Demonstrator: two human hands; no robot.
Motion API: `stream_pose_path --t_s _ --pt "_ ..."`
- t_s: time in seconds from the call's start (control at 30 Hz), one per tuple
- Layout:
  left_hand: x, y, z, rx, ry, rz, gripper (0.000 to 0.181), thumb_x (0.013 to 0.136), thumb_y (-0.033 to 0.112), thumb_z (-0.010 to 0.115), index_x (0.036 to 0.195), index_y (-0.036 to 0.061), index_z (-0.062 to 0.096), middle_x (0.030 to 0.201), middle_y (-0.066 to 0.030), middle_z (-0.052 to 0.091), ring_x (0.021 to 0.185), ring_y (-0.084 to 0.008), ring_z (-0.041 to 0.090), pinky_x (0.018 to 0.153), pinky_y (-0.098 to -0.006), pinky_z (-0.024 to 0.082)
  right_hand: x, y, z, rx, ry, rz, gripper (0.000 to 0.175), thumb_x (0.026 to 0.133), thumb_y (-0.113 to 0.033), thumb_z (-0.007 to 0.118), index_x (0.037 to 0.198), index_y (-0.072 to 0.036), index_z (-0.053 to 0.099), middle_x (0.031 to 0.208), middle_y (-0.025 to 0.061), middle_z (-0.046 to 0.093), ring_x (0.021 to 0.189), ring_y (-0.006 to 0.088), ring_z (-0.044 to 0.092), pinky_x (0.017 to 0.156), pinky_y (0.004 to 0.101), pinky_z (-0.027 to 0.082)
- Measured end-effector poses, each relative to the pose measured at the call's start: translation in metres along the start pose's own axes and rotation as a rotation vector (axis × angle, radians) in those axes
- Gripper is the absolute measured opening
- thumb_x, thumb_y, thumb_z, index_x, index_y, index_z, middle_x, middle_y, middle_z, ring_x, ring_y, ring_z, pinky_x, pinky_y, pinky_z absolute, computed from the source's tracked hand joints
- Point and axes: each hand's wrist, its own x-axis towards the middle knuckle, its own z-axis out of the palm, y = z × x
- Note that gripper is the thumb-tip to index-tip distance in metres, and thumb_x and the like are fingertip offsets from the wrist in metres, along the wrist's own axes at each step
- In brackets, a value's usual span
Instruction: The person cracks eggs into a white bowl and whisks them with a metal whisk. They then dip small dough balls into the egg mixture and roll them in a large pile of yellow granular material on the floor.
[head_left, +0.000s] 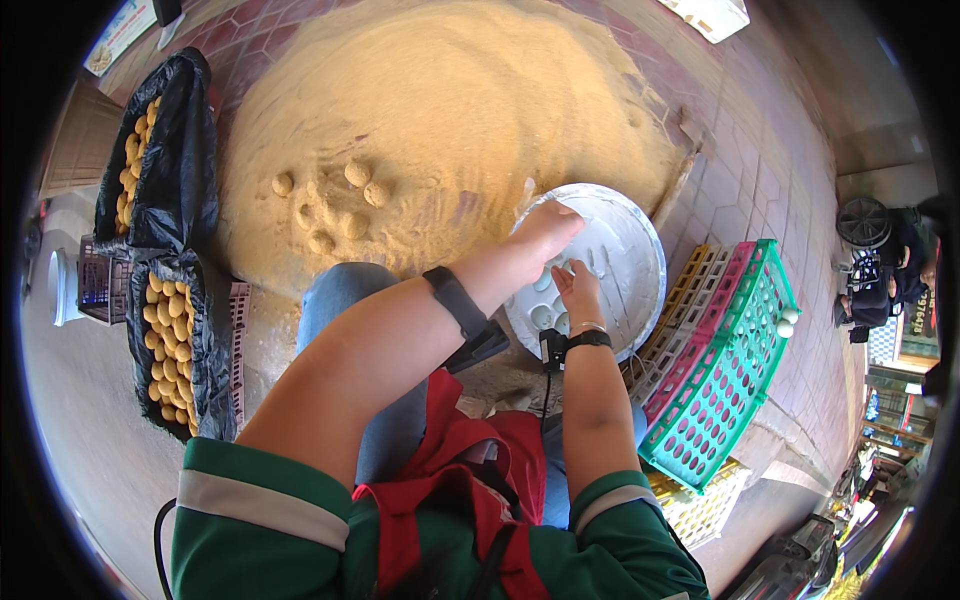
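A round metal basin (651, 247) of pale grey paste stands before me, with several pale eggs (541, 316) lying partly sunk along its near left side. My left hand (553, 229) reaches over the basin's left rim, fingers pointing inward. Its palm side is turned away, so I cannot see whether it grips anything. Just below it, my right hand (579, 289) is over the paste beside the eggs, palm partly up, fingers apart, with nothing visible in it. Left of the basin, several husk-coated eggs (358, 174) rest on a wide spread of tan husk (450, 97).
At left, crates lined with black plastic (176, 180) hold many coated eggs (169, 322). A slanted stack of plastic egg trays, green (712, 390) outermost, leans close to the basin's right; two pale eggs (786, 322) sit at its edge. A white bucket (64, 289) stands far left.
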Motion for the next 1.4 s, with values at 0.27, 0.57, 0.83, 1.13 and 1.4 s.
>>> stream_pose_path --t_s 0.27,0.57,0.83,1.13,1.4 --pt "0.000 -0.005 0.010 -0.064 0.104 -0.019 0.021 0.083 0.029 0.062 0.097 0.0139 0.061 0.094 -0.0002 0.060 0.090 -0.0131 0.052 0.076 -0.0303 0.038 -0.011 -0.071 -0.010 -0.204 -0.004 -0.136 0.021 0.084 -0.015 0.063 0.099 -0.003 0.056 0.094 0.0101 0.056 0.075 0.0246 0.059 0.063 0.0302 0.055" --pt "-0.009 -0.009 0.015 -0.055 0.100 -0.059 0.023 0.085 0.031 0.061 0.102 0.0169 0.059 0.097 0.0020 0.059 0.092 -0.0118 0.053 0.079 -0.0312 0.041 -0.057 -0.244 -0.090 -0.424 0.118 -0.513 0.027 0.081 -0.016 0.062 0.106 -0.007 0.060 0.079 0.0037 0.059 0.062 0.0139 0.058 0.051 0.0262 0.050" --pt "-0.018 -0.014 0.010 -0.102 0.060 -0.089 0.024 0.088 0.028 0.060 0.107 0.0133 0.057 0.100 -0.0022 0.060 0.091 -0.0140 0.057 0.077 -0.0292 0.044 -0.072 -0.338 -0.300 -1.017 0.643 -0.573 0.044 0.073 -0.029 0.064 0.107 -0.001 0.062 0.086 0.0117 0.067 0.074 0.0240 0.066 0.062 0.0360 0.053" --pt "-0.049 -0.017 0.015 -0.016 -0.001 -0.265 0.019 0.094 0.020 0.053 0.109 0.0102 0.057 0.096 -0.0031 0.062 0.085 -0.0139 0.060 0.075 -0.0261 0.046 -0.037 -0.342 -0.415 -1.309 1.063 -0.782 0.073 0.072 -0.034 0.067 0.135 -0.008 0.040 0.125 0.0247 0.050 0.114 0.0400 0.052 0.094 0.0439 0.044" --pt "-0.049 -0.018 0.002 0.062 0.151 -0.292 0.019 0.094 0.019 0.051 0.110 0.0103 0.056 0.095 -0.0027 0.063 0.082 -0.0125 0.061 0.073 -0.0250 0.046 0.033 -0.406 -0.380 -1.461 1.156 -0.888 0.083 0.074 -0.041 0.068 0.144 -0.015 0.030 0.144 0.0161 0.033 0.129 0.0373 0.038 0.103 0.0466 0.036"
